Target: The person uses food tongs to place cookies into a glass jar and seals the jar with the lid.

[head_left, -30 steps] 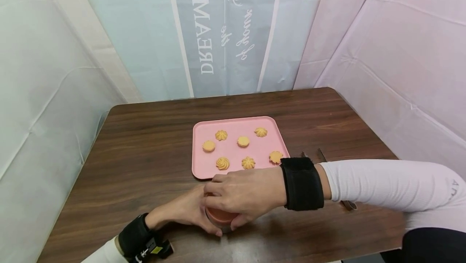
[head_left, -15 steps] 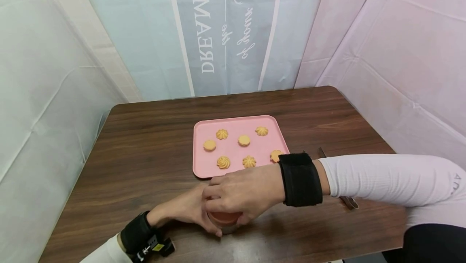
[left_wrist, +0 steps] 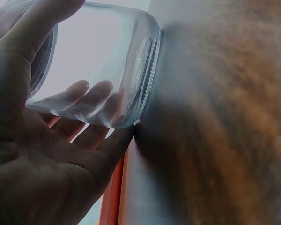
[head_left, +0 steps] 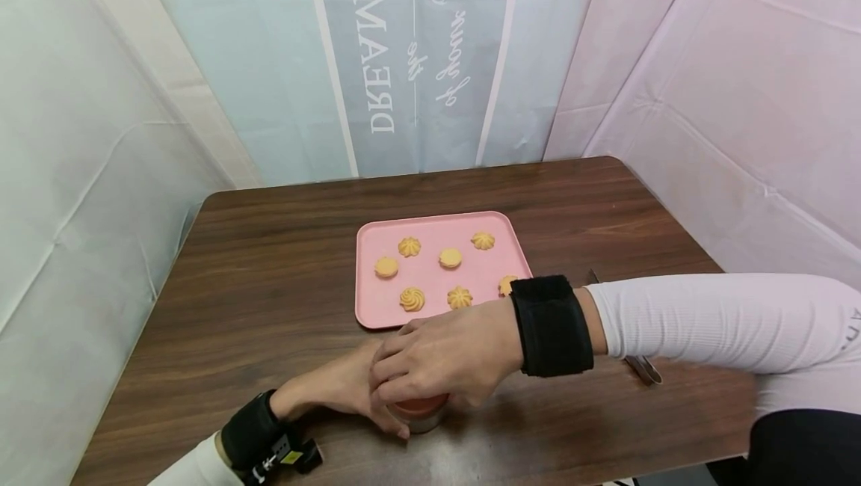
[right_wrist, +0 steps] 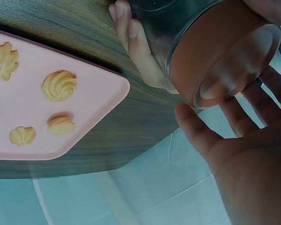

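At the left of my feed, the left hand (head_left: 343,381) curves thumb and fingers round a clear, smooth-walled cylindrical jar (left_wrist: 98,51), upright on the dark wood-grain table (head_left: 269,284) near its front edge. On the jar's mouth sits a round reddish-brown lid (head_left: 421,405), and over it arches the right hand (head_left: 447,355), fingers about its rim — holding it, as I read the wrist view. Just beyond lies a pink rectangular tray (head_left: 444,228) with golden piped cookies (head_left: 412,299); further right, a metal utensil (head_left: 644,371) shows beneath the white-sleeved forearm (head_left: 679,321). I'd brace the jar with its base flat and load the lid evenly — no tilting, the black wrist strap (head_left: 553,327) clear of the cookies.
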Demonstrator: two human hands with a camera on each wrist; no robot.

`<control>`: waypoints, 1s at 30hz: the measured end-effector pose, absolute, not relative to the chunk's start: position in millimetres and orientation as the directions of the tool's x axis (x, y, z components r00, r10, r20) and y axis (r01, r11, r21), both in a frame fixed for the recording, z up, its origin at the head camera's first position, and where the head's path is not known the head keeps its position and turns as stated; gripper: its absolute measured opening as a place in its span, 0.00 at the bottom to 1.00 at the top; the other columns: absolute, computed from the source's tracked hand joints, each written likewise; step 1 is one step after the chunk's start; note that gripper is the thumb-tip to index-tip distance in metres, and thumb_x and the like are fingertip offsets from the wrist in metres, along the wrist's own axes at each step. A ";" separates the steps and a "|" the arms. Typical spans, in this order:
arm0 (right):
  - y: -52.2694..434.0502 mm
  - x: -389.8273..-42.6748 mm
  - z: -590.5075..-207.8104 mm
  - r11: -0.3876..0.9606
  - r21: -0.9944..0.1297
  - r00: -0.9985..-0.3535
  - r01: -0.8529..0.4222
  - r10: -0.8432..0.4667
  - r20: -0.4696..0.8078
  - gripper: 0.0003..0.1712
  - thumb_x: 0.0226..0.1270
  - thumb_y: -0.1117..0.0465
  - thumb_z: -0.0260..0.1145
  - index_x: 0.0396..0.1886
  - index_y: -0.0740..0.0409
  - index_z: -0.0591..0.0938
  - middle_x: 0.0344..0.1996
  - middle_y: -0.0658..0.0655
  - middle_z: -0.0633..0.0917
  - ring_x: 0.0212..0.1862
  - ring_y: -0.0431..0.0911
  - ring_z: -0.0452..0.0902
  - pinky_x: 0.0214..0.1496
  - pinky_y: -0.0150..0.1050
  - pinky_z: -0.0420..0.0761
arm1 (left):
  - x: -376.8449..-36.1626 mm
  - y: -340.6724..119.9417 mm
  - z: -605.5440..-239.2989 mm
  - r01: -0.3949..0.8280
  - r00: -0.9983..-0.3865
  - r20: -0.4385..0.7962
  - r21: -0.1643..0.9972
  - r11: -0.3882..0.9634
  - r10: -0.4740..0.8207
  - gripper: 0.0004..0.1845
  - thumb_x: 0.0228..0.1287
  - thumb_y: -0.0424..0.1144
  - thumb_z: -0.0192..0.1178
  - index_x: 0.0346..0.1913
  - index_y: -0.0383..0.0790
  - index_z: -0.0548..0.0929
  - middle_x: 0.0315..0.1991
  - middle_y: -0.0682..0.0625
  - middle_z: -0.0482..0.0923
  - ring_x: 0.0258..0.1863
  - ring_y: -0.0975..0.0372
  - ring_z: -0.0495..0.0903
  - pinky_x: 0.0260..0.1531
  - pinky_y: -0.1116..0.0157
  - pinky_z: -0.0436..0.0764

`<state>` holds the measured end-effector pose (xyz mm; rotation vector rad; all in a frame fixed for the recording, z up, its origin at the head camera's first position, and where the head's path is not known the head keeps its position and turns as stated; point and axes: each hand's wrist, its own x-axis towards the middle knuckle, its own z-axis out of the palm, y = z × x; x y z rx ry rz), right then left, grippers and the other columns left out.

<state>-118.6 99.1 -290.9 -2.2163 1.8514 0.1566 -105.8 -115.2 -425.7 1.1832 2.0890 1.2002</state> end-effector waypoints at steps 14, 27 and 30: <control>100.8 -104.5 -286.0 0.145 0.037 -0.149 -0.989 -0.969 -0.198 0.56 0.64 0.23 0.66 0.81 0.49 0.64 0.71 0.52 0.72 0.65 0.46 0.72 0.60 0.39 0.83 | -99.9 -115.5 -424.8 0.430 -0.608 0.037 0.855 0.289 0.793 0.58 0.48 0.48 0.86 0.79 0.41 0.61 0.71 0.49 0.71 0.65 0.62 0.76 0.66 0.61 0.78; 99.1 -100.0 -289.0 0.318 -0.001 -0.310 -0.948 -0.925 -0.219 0.44 0.64 0.31 0.73 0.71 0.48 0.73 0.50 0.49 0.79 0.41 0.40 0.77 0.37 0.30 0.80 | -104.2 -113.7 -428.0 0.388 -0.599 0.058 0.893 0.226 0.799 0.50 0.48 0.46 0.86 0.73 0.46 0.68 0.65 0.51 0.76 0.60 0.63 0.81 0.61 0.62 0.82; 98.8 -99.6 -289.4 0.309 0.017 -0.305 -0.951 -0.924 -0.233 0.40 0.65 0.33 0.73 0.68 0.48 0.75 0.48 0.48 0.80 0.42 0.40 0.78 0.36 0.29 0.79 | -105.3 -113.8 -428.6 0.416 -0.591 0.065 0.879 0.235 0.804 0.50 0.48 0.47 0.86 0.73 0.46 0.69 0.64 0.51 0.76 0.59 0.64 0.80 0.61 0.62 0.82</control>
